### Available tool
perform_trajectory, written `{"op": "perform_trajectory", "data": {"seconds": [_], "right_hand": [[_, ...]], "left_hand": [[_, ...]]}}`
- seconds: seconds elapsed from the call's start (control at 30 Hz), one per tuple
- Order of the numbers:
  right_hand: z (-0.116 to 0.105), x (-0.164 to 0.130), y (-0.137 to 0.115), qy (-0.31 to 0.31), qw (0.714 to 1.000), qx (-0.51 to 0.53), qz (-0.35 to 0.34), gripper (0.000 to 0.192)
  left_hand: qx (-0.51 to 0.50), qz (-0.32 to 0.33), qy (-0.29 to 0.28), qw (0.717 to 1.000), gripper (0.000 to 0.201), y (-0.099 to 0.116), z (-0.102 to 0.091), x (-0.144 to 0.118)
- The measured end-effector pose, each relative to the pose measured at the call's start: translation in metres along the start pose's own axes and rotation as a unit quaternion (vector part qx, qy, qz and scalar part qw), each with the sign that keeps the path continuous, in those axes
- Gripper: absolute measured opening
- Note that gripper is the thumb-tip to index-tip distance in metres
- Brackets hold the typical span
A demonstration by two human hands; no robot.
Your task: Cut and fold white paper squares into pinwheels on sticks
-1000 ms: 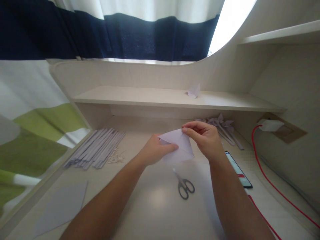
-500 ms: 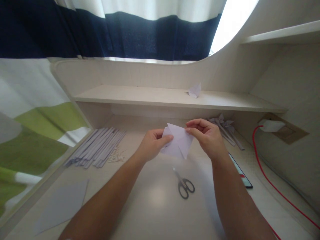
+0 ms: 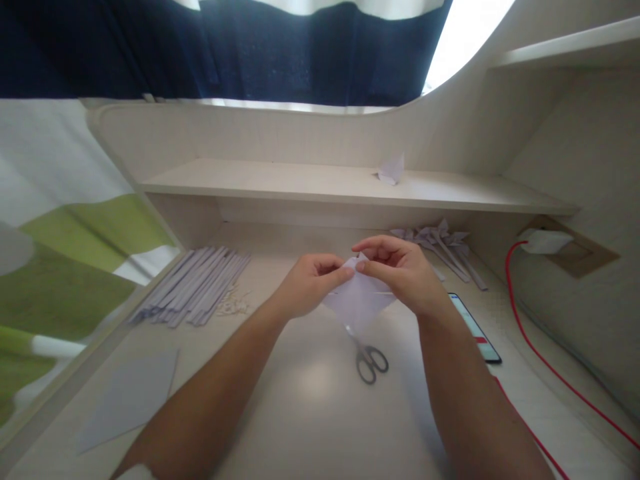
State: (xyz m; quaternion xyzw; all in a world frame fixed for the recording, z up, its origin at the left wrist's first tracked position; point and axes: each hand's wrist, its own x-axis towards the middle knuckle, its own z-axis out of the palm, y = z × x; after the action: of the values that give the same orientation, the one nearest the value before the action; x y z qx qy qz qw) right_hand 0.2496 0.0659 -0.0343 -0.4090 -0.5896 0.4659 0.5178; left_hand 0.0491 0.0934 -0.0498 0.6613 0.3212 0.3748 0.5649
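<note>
Both hands had drawn together since a moment before, turning the folded white paper [image 3: 357,303] point-down above the desk [image 3: 310,400] and scissors [image 3: 369,360]. Left hand [image 3: 305,287] and right hand [image 3: 403,273] were pinched shut on its top corner; it looked light, limp and easily creased, best held at the folded edges.

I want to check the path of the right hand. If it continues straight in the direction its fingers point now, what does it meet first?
The right hand points left, toward the left hand. Both pinch the folded paper, so it would probably meet the left hand's fingertips almost immediately.
</note>
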Motion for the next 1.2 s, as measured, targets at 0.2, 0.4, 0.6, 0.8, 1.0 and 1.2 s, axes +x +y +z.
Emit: {"op": "perform_trajectory", "data": {"seconds": [0.2, 0.4, 0.6, 0.8, 1.0, 1.2], "right_hand": [[-0.001, 0.0006, -0.0001, -0.018, 0.999, 0.028, -0.012, 0.033], [0.0012, 0.0006, -0.0012, 0.009, 1.0, 0.0, 0.021, 0.018], [-0.0007, 0.001, 0.0002, 0.002, 1.0, 0.007, 0.019, 0.017], [-0.0017, 0.0005, 0.0007, -0.016, 0.999, 0.026, 0.01, 0.017], [-0.0008, 0.0004, 0.0009, -0.004, 1.0, 0.013, 0.009, 0.01], [0.0008, 0.0009, 0.0014, 0.009, 1.0, -0.001, 0.012, 0.008]], "left_hand": [[-0.023, 0.026, 0.039, 0.999, 0.03, -0.0011, -0.0014, 0.0037], [-0.033, 0.012, 0.021, 0.999, 0.031, -0.0028, -0.0026, 0.0027], [-0.036, 0.013, 0.024, 0.999, 0.031, -0.0007, -0.0026, 0.0022], [-0.042, 0.016, 0.031, 0.999, 0.03, 0.0002, -0.0028, 0.0023], [-0.059, 0.015, 0.018, 0.998, 0.03, -0.0014, -0.0033, 0.002], [-0.015, 0.031, 0.027, 0.999, 0.03, -0.0004, -0.0012, 0.0006]]}}
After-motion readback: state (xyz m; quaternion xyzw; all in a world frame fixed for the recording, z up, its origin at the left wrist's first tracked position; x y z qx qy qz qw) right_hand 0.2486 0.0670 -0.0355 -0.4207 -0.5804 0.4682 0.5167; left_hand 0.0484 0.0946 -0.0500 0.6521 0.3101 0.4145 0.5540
